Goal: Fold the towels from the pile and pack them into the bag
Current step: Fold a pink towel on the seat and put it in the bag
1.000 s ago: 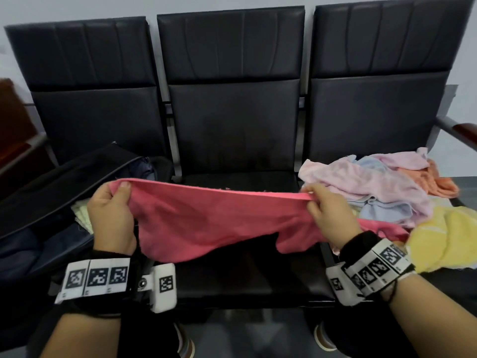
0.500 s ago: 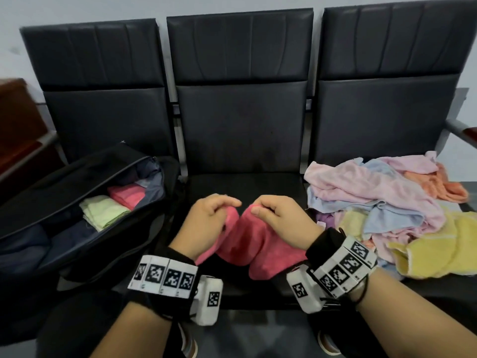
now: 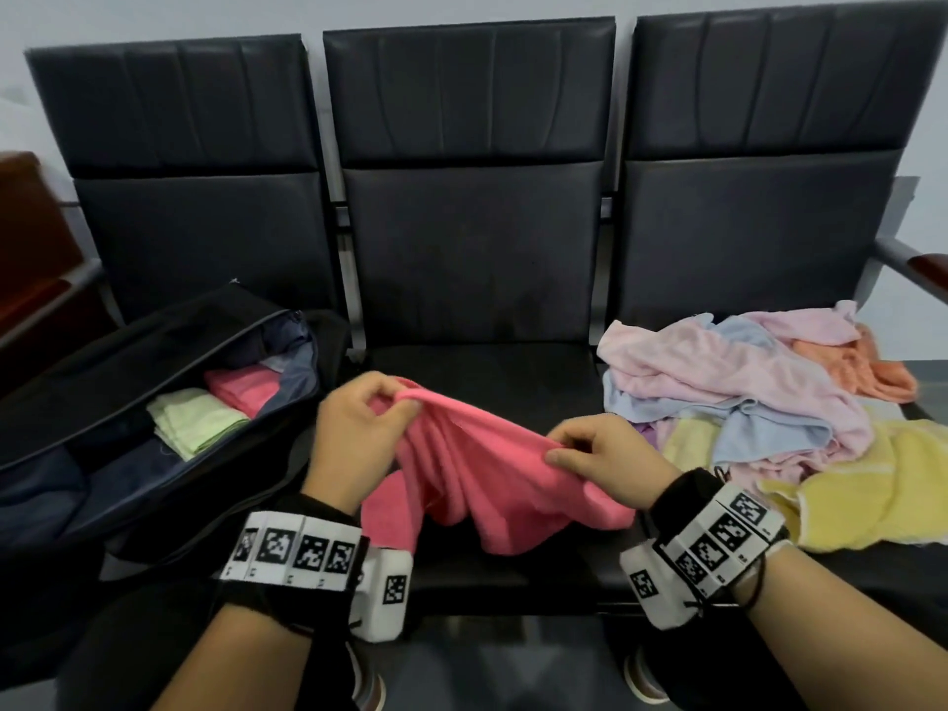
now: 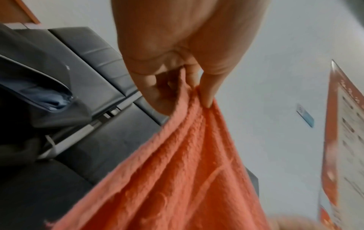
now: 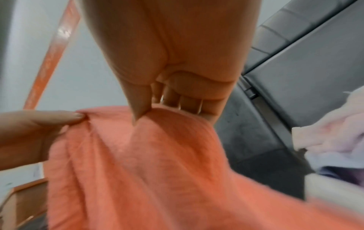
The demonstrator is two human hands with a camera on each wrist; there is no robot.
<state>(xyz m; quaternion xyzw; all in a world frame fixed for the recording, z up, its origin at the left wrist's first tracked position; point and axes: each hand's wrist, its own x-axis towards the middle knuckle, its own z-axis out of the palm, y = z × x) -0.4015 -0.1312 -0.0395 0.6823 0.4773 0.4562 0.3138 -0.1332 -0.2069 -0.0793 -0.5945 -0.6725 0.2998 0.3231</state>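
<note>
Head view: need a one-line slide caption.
Both hands, left hand and right hand, pinch a coral-pink terry towel over the middle black seat, between open black bag and towel pile.

bag (image 3: 128, 402) sitting on left seat, folded towels (image 3: 205, 420) lying inside it; towel pile (image 3: 759, 407) lying on right seat; held towel (image 3: 487, 474) hanging over middle seat (image 3: 487, 372) between them.

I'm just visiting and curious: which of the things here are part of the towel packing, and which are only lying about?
Part of the job:
- pink towel, pinched by left hand and right hand
- towel pile
- black bag, holding a folded green towel and a folded pink one

Just there:
- black seats
- wooden armrest
</note>
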